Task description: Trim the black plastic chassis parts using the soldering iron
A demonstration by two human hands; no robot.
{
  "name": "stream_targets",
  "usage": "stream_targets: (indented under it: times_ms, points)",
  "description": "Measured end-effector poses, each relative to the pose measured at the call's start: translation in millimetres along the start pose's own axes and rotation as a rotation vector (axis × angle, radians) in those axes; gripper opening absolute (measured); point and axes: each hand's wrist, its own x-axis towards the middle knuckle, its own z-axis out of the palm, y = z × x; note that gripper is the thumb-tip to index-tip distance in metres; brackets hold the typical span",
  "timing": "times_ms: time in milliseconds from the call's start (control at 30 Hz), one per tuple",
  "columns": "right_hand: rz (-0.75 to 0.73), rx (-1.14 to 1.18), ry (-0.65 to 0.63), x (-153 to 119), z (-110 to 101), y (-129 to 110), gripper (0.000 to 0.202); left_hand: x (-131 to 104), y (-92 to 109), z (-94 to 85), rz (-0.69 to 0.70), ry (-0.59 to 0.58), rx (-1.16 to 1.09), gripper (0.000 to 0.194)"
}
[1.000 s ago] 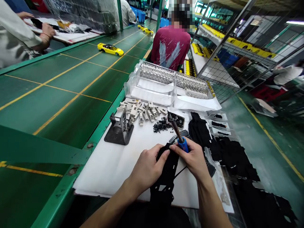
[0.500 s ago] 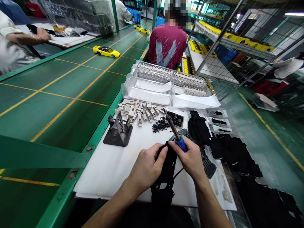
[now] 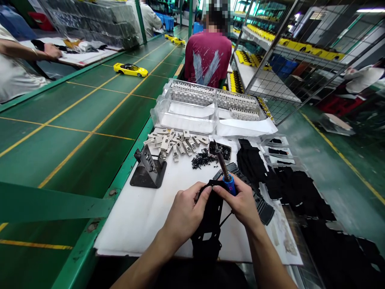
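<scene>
Running along your left is the green conveyor (image 3: 114, 114), with a yellow model car (image 3: 130, 70) on it. Your white-topped desk (image 3: 144, 216) sits beside it, and a person in a maroon top (image 3: 207, 56) is beyond the far end. At the desk's far side lies the clear tray (image 3: 155, 116), holding rows of pale parts and white sheets. Black flat pieces (image 3: 252, 160) lie to your right.

Between your hands, above the near part of the desk, is the long black panel (image 3: 210, 212). Your left hand (image 3: 186, 208) has its fingers closed on the panel's far end. Your right hand (image 3: 242, 200) grips the blue handle of the soldering iron (image 3: 229, 184), its thumb at that same end; the iron points up and away. The dark ribbed part (image 3: 264, 210) lies just beside your right hand.

Left of centre, the metal stand (image 3: 148, 172) sits near loose pale pieces (image 3: 177, 144); tiny black bits (image 3: 203, 158) lie right of those.
</scene>
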Motion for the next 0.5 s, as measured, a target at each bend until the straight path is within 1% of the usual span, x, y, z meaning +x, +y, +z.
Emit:
stream_targets:
  times_ms: [133, 333, 500]
  points:
    - [0.009, 0.038, -0.004, 3.8, 1.1, 0.7, 0.032, -1.2, 1.5, -0.5, -0.006, -0.016, 0.002, 0.032]
    - [0.081, 0.08, 0.005, 5.8, 2.8, -5.2, 0.033, -2.2, 4.8, -0.6, -0.002, 0.023, 0.051, 0.031]
    - [0.127, 0.131, -0.014, 5.4, 2.2, -8.2, 0.033, -1.8, 4.4, 0.8, -0.024, 0.028, 0.036, 0.034]
